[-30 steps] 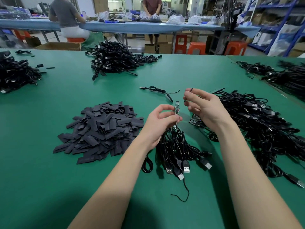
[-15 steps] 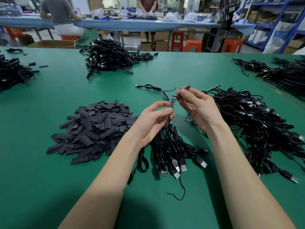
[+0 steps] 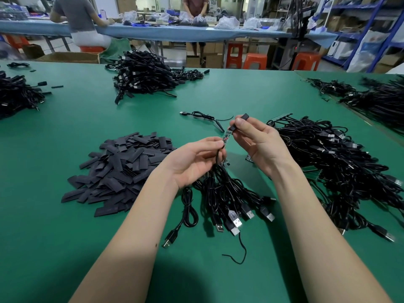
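Left hand (image 3: 196,162) pinches a cable just under its little circuit board (image 3: 227,136), held up above the cable bundle (image 3: 227,193) on the green table (image 3: 65,248). Right hand (image 3: 260,145) pinches a black sleeve (image 3: 239,122), its lower end right at the board's top tip.

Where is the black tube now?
Head view, centre: the tube is pinched in the right hand, its lower end at the tip of the board held by the left hand.
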Demonstrator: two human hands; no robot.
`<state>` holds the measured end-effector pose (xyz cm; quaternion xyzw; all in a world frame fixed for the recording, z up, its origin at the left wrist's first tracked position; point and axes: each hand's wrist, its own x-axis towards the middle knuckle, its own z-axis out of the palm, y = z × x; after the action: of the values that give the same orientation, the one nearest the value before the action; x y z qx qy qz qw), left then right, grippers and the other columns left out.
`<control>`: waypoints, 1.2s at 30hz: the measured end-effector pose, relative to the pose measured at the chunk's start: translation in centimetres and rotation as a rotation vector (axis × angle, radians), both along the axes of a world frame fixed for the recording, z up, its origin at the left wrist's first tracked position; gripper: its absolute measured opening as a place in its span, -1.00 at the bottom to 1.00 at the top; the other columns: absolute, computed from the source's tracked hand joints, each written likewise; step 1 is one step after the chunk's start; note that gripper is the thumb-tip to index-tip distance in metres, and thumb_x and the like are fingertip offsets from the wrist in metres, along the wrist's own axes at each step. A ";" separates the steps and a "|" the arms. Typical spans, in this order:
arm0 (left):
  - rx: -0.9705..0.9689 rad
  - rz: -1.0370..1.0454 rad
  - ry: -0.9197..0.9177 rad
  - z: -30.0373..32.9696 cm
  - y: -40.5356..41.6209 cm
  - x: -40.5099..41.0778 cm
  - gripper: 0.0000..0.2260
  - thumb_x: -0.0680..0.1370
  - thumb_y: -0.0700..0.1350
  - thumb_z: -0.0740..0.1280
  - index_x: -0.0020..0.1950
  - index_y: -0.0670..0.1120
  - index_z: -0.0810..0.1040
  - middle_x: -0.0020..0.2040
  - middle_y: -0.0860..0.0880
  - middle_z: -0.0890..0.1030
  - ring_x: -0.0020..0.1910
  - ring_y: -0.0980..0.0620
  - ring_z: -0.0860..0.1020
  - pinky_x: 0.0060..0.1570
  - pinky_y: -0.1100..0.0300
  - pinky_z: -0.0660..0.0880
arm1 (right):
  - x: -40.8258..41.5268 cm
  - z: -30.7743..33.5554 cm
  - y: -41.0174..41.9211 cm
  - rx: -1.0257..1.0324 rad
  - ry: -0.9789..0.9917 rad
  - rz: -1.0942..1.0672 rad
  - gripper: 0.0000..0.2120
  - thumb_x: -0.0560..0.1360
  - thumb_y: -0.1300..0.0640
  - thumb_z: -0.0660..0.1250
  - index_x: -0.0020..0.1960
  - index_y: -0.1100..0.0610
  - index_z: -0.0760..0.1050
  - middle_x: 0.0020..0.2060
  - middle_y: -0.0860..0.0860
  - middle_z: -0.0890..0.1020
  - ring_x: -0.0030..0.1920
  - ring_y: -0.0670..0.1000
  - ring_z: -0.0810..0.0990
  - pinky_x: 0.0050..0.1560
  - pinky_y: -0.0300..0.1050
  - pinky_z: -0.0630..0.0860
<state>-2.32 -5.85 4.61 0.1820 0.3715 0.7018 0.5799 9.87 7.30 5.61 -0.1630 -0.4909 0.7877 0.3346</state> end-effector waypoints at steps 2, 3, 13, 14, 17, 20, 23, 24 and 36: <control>-0.003 -0.026 0.014 0.1 -0.2 -0.2 -0.81 0.37 -0.33 0.41 -0.04 -0.20 0.56 -0.21 -0.14 0.58 -0.26 0.02 0.61 -0.20 0.31 0.59 | -0.1 -0.1 -0.1 0.007 0.002 0.001 -0.86 0.33 0.19 0.53 -0.11 0.15 0.71 -0.14 0.06 0.73 -0.14 -0.09 0.69 -0.08 -0.31 0.59; -0.003 -0.043 0.021 0.1 -0.3 -0.3 -0.82 0.38 -0.33 0.40 -0.05 -0.19 0.56 -0.20 -0.14 0.58 -0.26 0.02 0.61 -0.19 0.31 0.59 | -0.1 -0.1 -0.2 0.015 0.000 0.009 -0.86 0.33 0.19 0.53 -0.10 0.15 0.71 -0.13 0.06 0.73 -0.13 -0.08 0.69 -0.07 -0.30 0.59; -0.021 -0.169 0.237 0.9 -1.9 -1.7 -0.78 0.40 -0.32 0.44 0.00 -0.17 0.55 -0.15 -0.14 0.59 -0.21 0.03 0.61 -0.09 0.29 0.60 | 0.6 -0.4 0.0 -0.029 -0.075 0.227 -0.91 0.36 0.16 0.53 -0.13 0.09 0.75 -0.10 0.03 0.74 -0.21 -0.12 0.66 -0.16 -0.33 0.59; -0.031 -0.166 0.268 0.9 -2.0 -1.8 -0.78 0.41 -0.32 0.44 0.00 -0.15 0.55 -0.15 -0.13 0.59 -0.20 0.04 0.62 -0.06 0.30 0.60 | 0.7 -0.4 0.0 -0.027 -0.072 0.245 -0.90 0.35 0.16 0.54 -0.12 0.09 0.75 -0.10 0.03 0.74 -0.22 -0.12 0.66 -0.17 -0.34 0.59; -0.046 -0.174 0.334 1.0 -2.5 -2.3 -0.77 0.40 -0.28 0.43 0.02 -0.13 0.54 -0.14 -0.10 0.61 -0.19 0.05 0.61 -0.01 0.29 0.58 | 1.0 -0.3 0.1 0.017 -0.079 0.275 -0.89 0.36 0.19 0.51 -0.12 0.09 0.75 -0.11 0.05 0.74 -0.21 -0.12 0.68 -0.15 -0.34 0.59; -0.043 -0.185 0.368 1.2 -2.6 -2.4 -0.79 0.43 -0.30 0.45 0.01 -0.13 0.53 -0.14 -0.09 0.61 -0.19 0.06 0.61 0.01 0.29 0.57 | 0.7 -0.3 -0.3 0.104 -0.046 0.256 -0.88 0.39 0.20 0.49 -0.10 0.06 0.74 -0.09 0.03 0.75 -0.14 -0.11 0.70 -0.11 -0.31 0.60; -0.028 -0.170 0.350 1.2 -2.6 -2.4 -0.80 0.41 -0.28 0.42 -0.01 -0.12 0.53 -0.15 -0.08 0.61 -0.19 0.05 0.61 0.02 0.28 0.58 | 0.1 -0.4 -0.8 0.149 0.018 0.257 -0.87 0.40 0.22 0.53 -0.10 0.02 0.73 -0.07 0.02 0.74 -0.13 -0.11 0.69 -0.07 -0.27 0.61; -0.023 -0.173 0.351 1.2 -2.6 -2.4 -0.80 0.41 -0.27 0.41 0.00 -0.12 0.53 -0.14 -0.07 0.61 -0.19 0.05 0.61 0.01 0.29 0.58 | 0.0 -0.4 -0.9 0.145 0.025 0.269 -0.85 0.37 0.22 0.57 -0.11 0.02 0.73 -0.07 0.01 0.74 -0.14 -0.11 0.69 -0.06 -0.27 0.61; -0.034 -0.202 0.424 1.1 -2.7 -2.6 -0.79 0.43 -0.27 0.41 0.03 -0.14 0.49 -0.17 -0.04 0.63 -0.18 0.06 0.63 0.00 0.31 0.59 | 0.1 -0.5 -1.0 0.125 -0.070 0.416 -0.85 0.34 0.17 0.59 -0.11 0.05 0.71 -0.06 0.07 0.74 -0.06 -0.07 0.71 -0.04 -0.29 0.60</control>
<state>-4.96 -8.52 5.67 0.3516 0.4767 0.5799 0.5593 10.02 6.35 5.09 -0.0646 -0.5733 0.8016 0.1570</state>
